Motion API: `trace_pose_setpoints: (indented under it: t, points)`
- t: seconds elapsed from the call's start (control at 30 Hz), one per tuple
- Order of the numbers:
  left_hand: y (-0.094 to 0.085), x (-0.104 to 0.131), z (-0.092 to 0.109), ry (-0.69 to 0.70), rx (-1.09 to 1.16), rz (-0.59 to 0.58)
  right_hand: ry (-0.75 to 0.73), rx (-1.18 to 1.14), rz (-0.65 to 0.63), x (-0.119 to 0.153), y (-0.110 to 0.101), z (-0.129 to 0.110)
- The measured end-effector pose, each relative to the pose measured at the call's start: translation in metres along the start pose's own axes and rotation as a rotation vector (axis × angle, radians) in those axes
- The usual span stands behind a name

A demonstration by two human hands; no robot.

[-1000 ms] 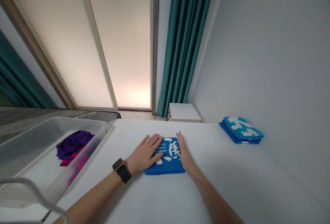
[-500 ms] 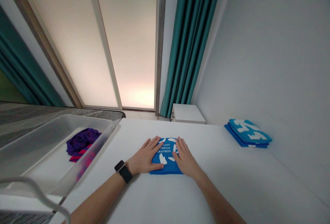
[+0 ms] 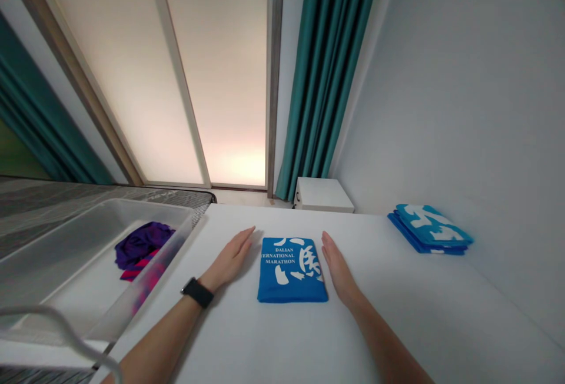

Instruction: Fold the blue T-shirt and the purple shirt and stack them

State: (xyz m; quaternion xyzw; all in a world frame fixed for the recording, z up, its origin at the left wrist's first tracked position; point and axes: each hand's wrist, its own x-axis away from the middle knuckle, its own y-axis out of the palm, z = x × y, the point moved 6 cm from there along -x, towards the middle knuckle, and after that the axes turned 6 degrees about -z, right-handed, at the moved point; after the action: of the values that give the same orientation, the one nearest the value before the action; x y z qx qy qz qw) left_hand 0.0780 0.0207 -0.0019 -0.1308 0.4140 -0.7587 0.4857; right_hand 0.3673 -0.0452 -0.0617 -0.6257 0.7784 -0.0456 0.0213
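Observation:
A blue cloth [image 3: 289, 290], folded into a neat rectangle with white print reading "Dalian International Marathon", lies flat on the white table [image 3: 273, 343]. To its left is my left hand [image 3: 229, 260], fingers stretched out and held edge-on, apart from the cloth; a black watch is on that wrist. Close by the cloth's right edge, my right hand [image 3: 339, 269] has its fingers extended and palm turned inward, holding nothing. A stack of folded blue cloths [image 3: 430, 231] with similar white shapes rests at the table's far right, against the wall.
At the left stands a translucent plastic bin [image 3: 101, 319] with crumpled purple and red-pink fabric [image 3: 143, 245] inside. A grey cable [image 3: 66, 328] curves across the lower left. Beyond the table's far edge is a small white cabinet [image 3: 324, 194] beneath a teal curtain [image 3: 331, 66].
Both hands have come off the folded blue cloth and moved apart, left hand leftward and right hand rightward. The cloth's whole printed face now shows.

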Motion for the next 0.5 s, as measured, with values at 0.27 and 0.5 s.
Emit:
trace_pose_setpoints:
  t: [0.27, 0.5]
  points:
    - [0.034, 0.012, 0.047, 0.140, -0.198, -0.183, -0.163, 0.451, -0.132, 0.012, 0.024, -0.016]
    - [0.040, 0.011, 0.046, 0.109, -0.282, -0.311, -0.229, 0.715, -0.241, 0.026, 0.037, -0.013]
